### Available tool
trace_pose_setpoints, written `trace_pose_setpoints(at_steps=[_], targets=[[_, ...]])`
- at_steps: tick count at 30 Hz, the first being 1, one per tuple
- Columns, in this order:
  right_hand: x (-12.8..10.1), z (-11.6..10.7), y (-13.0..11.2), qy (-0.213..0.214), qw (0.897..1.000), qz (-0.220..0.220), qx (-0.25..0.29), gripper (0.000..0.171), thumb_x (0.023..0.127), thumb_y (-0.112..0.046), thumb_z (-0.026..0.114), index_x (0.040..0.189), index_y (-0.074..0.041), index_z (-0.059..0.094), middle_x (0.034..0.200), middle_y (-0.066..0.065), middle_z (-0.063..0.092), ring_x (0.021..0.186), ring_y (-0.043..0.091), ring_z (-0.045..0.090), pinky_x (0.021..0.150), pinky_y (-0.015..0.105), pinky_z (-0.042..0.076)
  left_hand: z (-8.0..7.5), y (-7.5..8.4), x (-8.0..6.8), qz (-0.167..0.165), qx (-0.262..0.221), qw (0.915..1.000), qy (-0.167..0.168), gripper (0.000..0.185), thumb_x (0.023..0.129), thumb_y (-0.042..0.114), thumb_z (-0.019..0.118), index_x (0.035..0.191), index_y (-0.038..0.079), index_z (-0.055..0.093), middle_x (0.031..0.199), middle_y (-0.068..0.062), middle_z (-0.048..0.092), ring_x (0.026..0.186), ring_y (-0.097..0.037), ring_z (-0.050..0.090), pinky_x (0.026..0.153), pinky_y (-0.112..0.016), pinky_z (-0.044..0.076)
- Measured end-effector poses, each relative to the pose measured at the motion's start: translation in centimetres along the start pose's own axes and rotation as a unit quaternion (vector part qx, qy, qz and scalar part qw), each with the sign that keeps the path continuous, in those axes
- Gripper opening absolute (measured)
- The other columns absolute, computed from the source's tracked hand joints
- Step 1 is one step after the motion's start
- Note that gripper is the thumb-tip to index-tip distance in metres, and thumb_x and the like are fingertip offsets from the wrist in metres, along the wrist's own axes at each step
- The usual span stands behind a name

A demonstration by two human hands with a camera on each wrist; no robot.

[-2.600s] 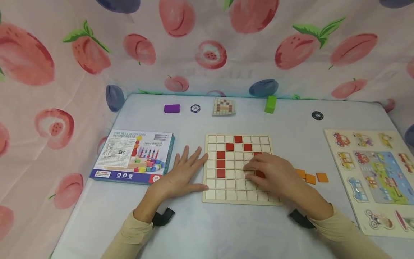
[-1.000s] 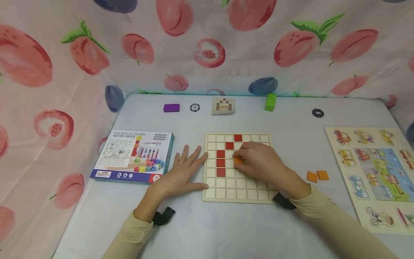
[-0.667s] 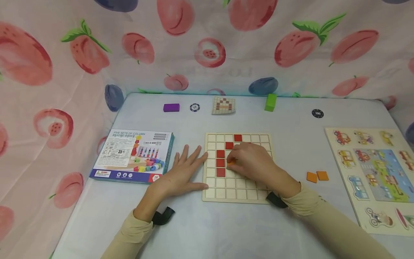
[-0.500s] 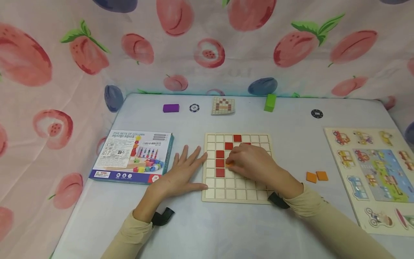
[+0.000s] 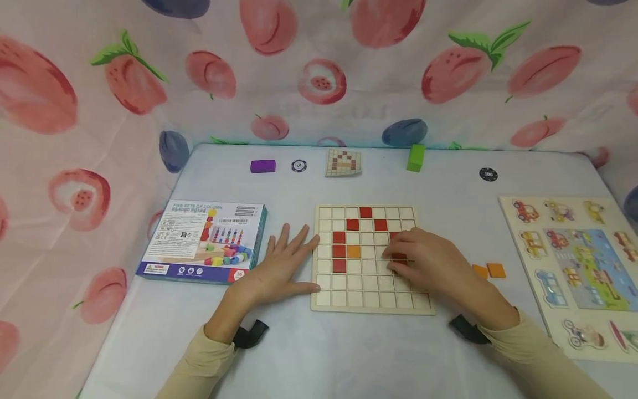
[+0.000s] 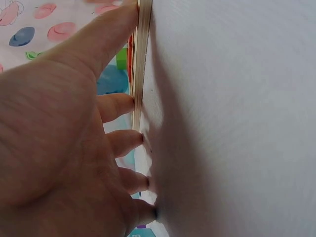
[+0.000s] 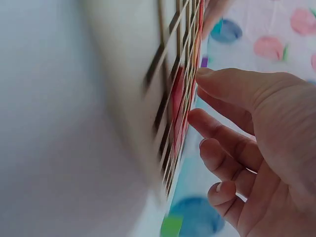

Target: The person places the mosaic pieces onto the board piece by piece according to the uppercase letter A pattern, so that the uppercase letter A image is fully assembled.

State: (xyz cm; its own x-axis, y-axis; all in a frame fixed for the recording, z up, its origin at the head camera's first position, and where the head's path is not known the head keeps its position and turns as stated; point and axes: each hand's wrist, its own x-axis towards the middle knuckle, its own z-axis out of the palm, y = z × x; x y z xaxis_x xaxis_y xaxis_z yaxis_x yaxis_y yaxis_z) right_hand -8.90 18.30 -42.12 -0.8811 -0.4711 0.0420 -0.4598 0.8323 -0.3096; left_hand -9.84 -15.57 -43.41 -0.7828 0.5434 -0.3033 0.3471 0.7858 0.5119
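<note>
A wooden grid board (image 5: 371, 299) lies in the middle of the table. Several red tiles (image 5: 339, 237) sit in its cells, and one orange tile (image 5: 354, 251) fills a cell beside the left red column. My left hand (image 5: 271, 271) lies flat with fingers spread, its thumb and index fingertips at the board's left edge (image 6: 142, 54). Over the right part of the board hovers my right hand (image 5: 433, 266), fingers loosely bent and holding nothing. It partly covers the red tiles on that side; one red tile (image 7: 178, 98) shows close to its fingertips in the right wrist view.
Two loose orange tiles (image 5: 495, 270) lie right of the board. A picture puzzle (image 5: 523, 327) is at far right, a bead-set box (image 5: 204, 238) at left. Along the back are a purple block (image 5: 262, 166), pattern card (image 5: 344, 162), green block (image 5: 416, 158) and two chips (image 5: 488, 174).
My right hand carried an orange tile leftward, set it in the cell beside the left red column, let go, and has moved back right. The left hand stays put.
</note>
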Motion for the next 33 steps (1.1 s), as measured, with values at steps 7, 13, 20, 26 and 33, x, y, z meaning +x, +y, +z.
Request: trace_pose_setpoints(at_steps=[7,13,20,26,33], targets=[[-5.5,-1.6,4.0,0.018,0.997,0.071,0.006,0.025,0.087,-0.028,0.088,0.111,-0.029,0.081,0.12,-0.001,0.076,0.106,0.021,0.069,0.086,0.046,0.06,-0.2,0.0,-0.3,0.003,-0.007,1.0,0.002,0.099,0.094,0.053,0.077,0.171,0.019,0.025,0.183,-0.009,0.002,0.167,-0.045,-0.015,0.13,-0.074,-0.004],[-8.4,-2.5,6.5,-0.002,0.991,0.132,-0.015,0.033,0.086,-0.033,0.088,0.117,-0.026,0.079,0.122,0.007,0.075,0.099,0.022,0.066,0.079,0.043,0.057,-0.3,0.1,-0.6,0.002,-0.005,1.0,0.006,0.099,0.094,0.053,0.078,0.171,0.019,0.025,0.183,-0.008,0.002,0.167,-0.045,-0.015,0.131,-0.073,-0.003],[-9.8,-2.9,8.3,-0.017,0.987,0.152,-0.041,0.04,0.084,-0.032,0.09,0.12,-0.021,0.078,0.12,0.01,0.075,0.102,0.028,0.069,0.082,0.053,0.059,-0.3,0.1,-0.5,0.004,-0.008,0.9999,0.007,0.098,0.094,0.052,0.077,0.171,0.02,0.025,0.183,-0.008,0.002,0.167,-0.045,-0.015,0.131,-0.073,-0.004],[-9.9,-2.7,8.5,0.011,0.99,0.131,-0.048,0.038,0.081,-0.022,0.091,0.117,-0.021,0.079,0.112,0.005,0.077,0.094,0.023,0.069,0.075,0.044,0.058,-0.3,0.1,-0.4,0.005,-0.005,1.0,0.005,0.099,0.094,0.052,0.077,0.171,0.019,0.025,0.183,-0.008,0.002,0.167,-0.045,-0.015,0.131,-0.073,-0.004],[-6.9,-2.4,6.4,0.039,0.995,0.084,-0.02,0.033,0.085,-0.021,0.088,0.118,-0.019,0.08,0.113,0.003,0.077,0.103,0.025,0.071,0.082,0.048,0.059,-0.3,0.2,-0.3,0.008,-0.01,0.9999,0.004,0.099,0.094,0.053,0.077,0.171,0.019,0.025,0.183,-0.009,0.003,0.167,-0.045,-0.015,0.131,-0.074,-0.004]])
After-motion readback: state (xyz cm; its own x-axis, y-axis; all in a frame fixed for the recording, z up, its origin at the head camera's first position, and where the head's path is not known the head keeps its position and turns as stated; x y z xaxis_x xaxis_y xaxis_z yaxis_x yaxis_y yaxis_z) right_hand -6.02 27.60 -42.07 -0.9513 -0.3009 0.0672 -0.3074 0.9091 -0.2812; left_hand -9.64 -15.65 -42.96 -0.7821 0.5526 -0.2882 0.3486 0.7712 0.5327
